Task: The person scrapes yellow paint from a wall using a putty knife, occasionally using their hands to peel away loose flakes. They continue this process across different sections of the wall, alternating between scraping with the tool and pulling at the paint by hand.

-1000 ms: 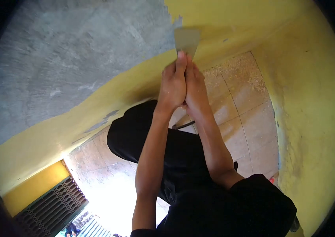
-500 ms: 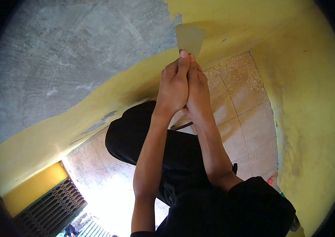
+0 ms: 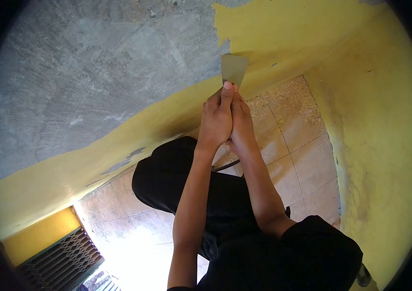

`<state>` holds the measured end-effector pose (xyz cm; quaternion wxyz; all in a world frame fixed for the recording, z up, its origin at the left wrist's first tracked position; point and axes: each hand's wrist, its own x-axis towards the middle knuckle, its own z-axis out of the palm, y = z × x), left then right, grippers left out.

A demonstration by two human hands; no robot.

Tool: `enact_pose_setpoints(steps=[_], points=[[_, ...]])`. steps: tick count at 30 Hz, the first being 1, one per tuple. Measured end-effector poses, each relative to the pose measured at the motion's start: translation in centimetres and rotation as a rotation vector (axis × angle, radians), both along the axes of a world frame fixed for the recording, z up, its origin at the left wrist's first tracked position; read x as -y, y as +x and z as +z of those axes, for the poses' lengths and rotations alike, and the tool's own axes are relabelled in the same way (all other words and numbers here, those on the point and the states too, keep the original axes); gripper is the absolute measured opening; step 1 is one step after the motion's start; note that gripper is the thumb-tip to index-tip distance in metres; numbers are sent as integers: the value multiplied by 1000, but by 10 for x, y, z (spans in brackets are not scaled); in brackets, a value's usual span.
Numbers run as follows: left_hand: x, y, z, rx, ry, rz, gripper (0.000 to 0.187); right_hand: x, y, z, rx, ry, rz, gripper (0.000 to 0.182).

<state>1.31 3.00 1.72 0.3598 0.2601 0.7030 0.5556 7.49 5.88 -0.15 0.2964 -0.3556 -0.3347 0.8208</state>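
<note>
Both of my hands are clasped together around a scraper (image 3: 234, 68), its handle hidden in the grip and its flat, flared blade pointing up. My left hand (image 3: 216, 121) has its thumb laid along the tool toward the blade. Pressed against it from the other side, my right hand (image 3: 242, 127) is wrapped round the same handle. The blade's wide edge is right at the wall, beside the border between bare grey plaster (image 3: 118, 72) and yellow paint (image 3: 283, 34). A jagged paint edge runs just above the blade.
Tiled floor (image 3: 308, 167) lies below, with paint flakes (image 3: 293, 99) scattered in the corner. Another yellow wall (image 3: 380, 160) rises on the right. My black-clad knee (image 3: 162, 169) is close to the wall. A folding metal gate (image 3: 62, 259) stands at lower left, near bright light.
My view has tilted up, so wall, hands and scraper appear lower in the picture. The blade looks narrower and stays by the same paint border. Both hands keep their grip.
</note>
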Motion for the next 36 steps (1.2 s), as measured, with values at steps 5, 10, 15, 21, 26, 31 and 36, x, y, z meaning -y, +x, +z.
enact_pose_setpoints(steps=[5,10,15,21,26,31,36], points=[[1,10,27,-129,-27,-3,60,5,1,10,-114,-44,-108,47],[-5,12,37,-207,8,-7,55,-3,5,17,-143,-36,-113,45],[-10,4,36,-175,-59,-8,61,-7,-2,24,-89,4,-116,46],[-14,4,38,-149,-29,23,62,-12,1,26,-93,5,-24,45],[-8,3,33,-62,2,-20,63,-10,2,34,-95,38,-58,46],[-8,3,35,-32,-17,3,63,-9,-3,36,-57,19,-130,45],[-4,1,18,-33,-9,20,63,-3,-3,22,-64,42,-31,50]])
